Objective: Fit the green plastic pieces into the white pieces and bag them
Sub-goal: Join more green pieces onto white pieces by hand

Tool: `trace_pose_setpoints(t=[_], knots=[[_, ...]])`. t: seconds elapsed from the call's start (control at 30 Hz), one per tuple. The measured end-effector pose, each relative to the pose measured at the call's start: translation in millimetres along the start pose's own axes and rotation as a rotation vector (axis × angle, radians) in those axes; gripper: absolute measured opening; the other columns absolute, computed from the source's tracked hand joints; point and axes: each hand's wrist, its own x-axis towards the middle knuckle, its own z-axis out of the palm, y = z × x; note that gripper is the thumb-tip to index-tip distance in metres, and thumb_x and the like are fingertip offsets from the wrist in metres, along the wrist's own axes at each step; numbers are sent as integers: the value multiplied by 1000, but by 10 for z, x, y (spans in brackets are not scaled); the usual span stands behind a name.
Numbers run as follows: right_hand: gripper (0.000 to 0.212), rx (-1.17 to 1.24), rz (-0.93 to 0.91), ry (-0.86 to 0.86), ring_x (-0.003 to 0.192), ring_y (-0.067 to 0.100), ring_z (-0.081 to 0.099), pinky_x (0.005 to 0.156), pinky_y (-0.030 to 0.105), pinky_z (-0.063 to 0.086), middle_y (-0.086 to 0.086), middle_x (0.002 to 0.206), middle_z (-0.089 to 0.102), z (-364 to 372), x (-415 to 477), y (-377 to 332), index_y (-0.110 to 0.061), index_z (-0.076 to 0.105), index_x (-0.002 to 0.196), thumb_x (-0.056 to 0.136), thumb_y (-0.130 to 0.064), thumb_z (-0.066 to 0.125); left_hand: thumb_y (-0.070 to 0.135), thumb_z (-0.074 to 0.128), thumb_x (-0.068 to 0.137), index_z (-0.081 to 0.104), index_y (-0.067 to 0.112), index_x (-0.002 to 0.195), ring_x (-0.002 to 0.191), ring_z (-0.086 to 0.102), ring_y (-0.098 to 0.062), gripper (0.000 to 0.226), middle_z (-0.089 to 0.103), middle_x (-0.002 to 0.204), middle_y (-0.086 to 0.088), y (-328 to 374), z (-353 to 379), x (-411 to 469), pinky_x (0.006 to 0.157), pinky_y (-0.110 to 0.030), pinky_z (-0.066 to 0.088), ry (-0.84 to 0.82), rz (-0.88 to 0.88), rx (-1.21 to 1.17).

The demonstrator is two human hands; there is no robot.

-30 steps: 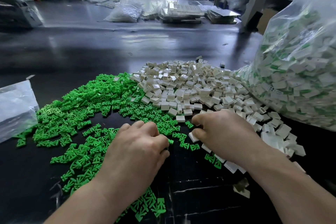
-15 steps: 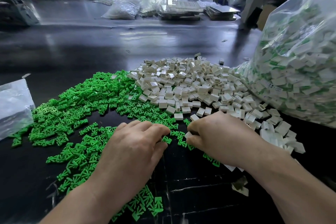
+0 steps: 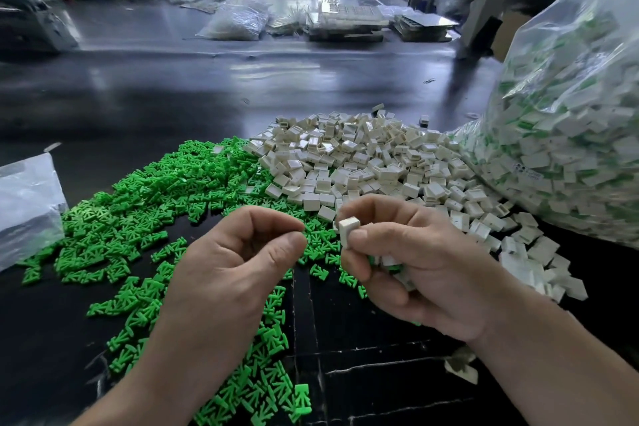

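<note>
White piece: a single white piece [image 3: 349, 230] stood upright at the fingertips of the right hand [image 3: 425, 273], raised above the black table [image 3: 242, 86] and just right of the left hand's tips.
Green pieces: the loose green pieces [image 3: 145, 207] lay spread over the near left of the table, running under and past the left hand [image 3: 231, 270].
White pieces: the heap of white pieces [image 3: 363, 166] sat beyond both hands, towards the far right, touching the green spread along its left edge.
Large clear bag: a large clear bag [image 3: 581, 114] stood at the right, pressed against the white heap, packed with white pieces showing green. Its top and right side ran out of view.
Small plastic bag: a small plastic bag [image 3: 24, 204] lay at the left edge, cut off; I could not make out its contents.
Hard to see: the inside of the left hand's pinch was hidden by its own fingers.
Right hand: thumb and forefinger clamped on the white piece, the other fingers curled around a clutch of spare pieces [image 3: 390, 260], white and green, in the palm.
Left hand: fingers curled, thumb and forefinger tips together; whether they held a green piece I could not tell.
</note>
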Motion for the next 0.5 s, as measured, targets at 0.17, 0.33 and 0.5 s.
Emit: trace_pose_setpoints(t=[0.17, 0.33, 0.5], knots=[[23, 283, 35, -140, 43, 7, 52, 33, 16, 39, 6, 74, 62, -25, 31, 25, -11, 68, 104, 82, -8, 72, 44, 79, 66, 75, 25, 91, 63, 61, -16, 32, 66, 70, -1, -31, -21, 16, 56, -25, 52, -36, -85, -218], [26, 272, 56, -37, 47, 8, 53, 35, 17, 41, 7, 78, 63, -30, 50, 65, -12, 70, 102, 81, -22, 82, 32, 82, 65, 75, 20, 83, 60, 61, -18, 23, 65, 69, -8, -18, 13, 28, 51, -24, 49, -94, -169, -426], [15, 184, 113, 64, 50, 10, 51, 36, 18, 39, 9, 78, 62, 30, 66, 94, -11, 70, 90, 77, -9, 77, 30, 77, 63, 75, 23, 76, 55, 63, -17, 14, 68, 73, -9, 16, 16, 44, 44, -25, 47, -81, -212, -524]])
